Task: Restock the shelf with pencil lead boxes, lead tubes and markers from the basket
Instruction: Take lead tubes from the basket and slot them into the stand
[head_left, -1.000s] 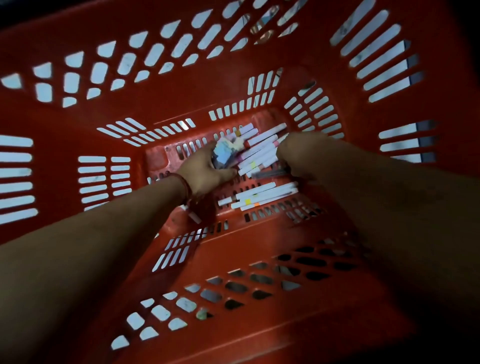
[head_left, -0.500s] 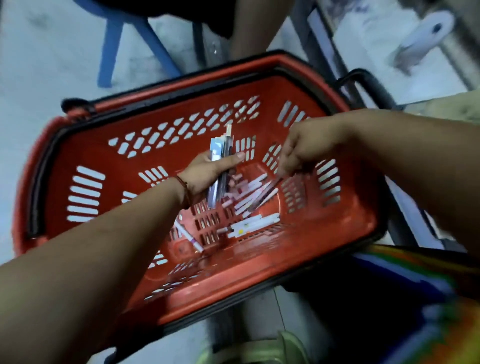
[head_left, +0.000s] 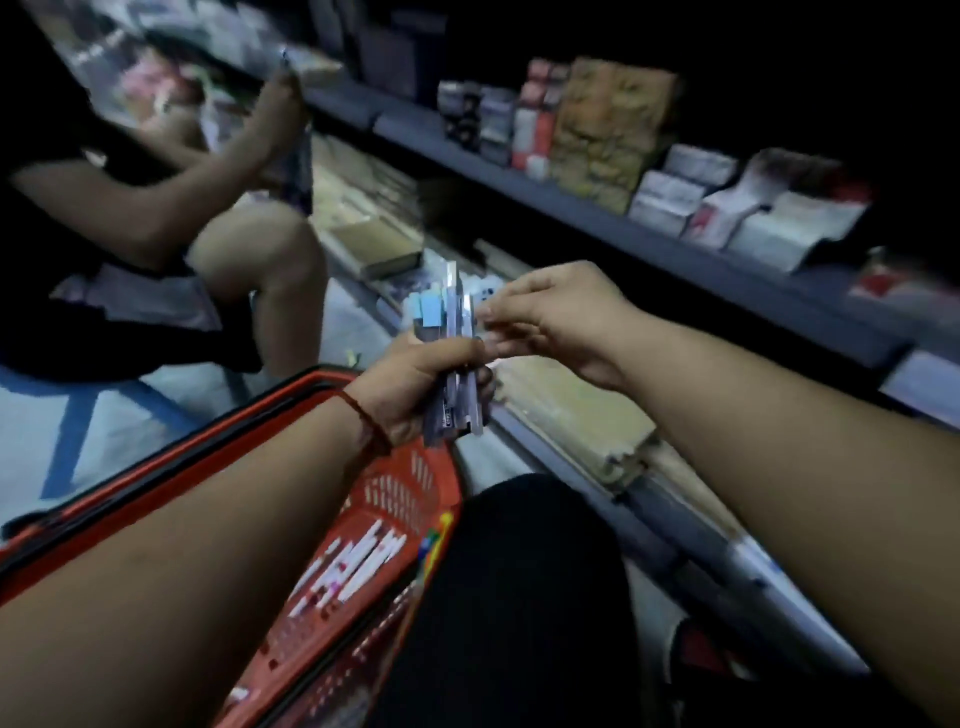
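L hand (head_left: 421, 379) grips lead tubes (head_left: 452, 338); R hand (head_left: 550, 317) pinches one.

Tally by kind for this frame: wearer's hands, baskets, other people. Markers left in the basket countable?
Hands: 2, left hand with its grip on a bundle, right hand at the bundle's top
Baskets: 1, red basket
Other people: 1, seated person
Total: 4
White markers in the basket: too blurred to count.

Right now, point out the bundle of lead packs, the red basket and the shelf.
bundle of lead packs (head_left: 451, 332): head view, upper part above the fist.
red basket (head_left: 410, 480): head view, slotted end wall.
shelf (head_left: 571, 200): head view, front edge.
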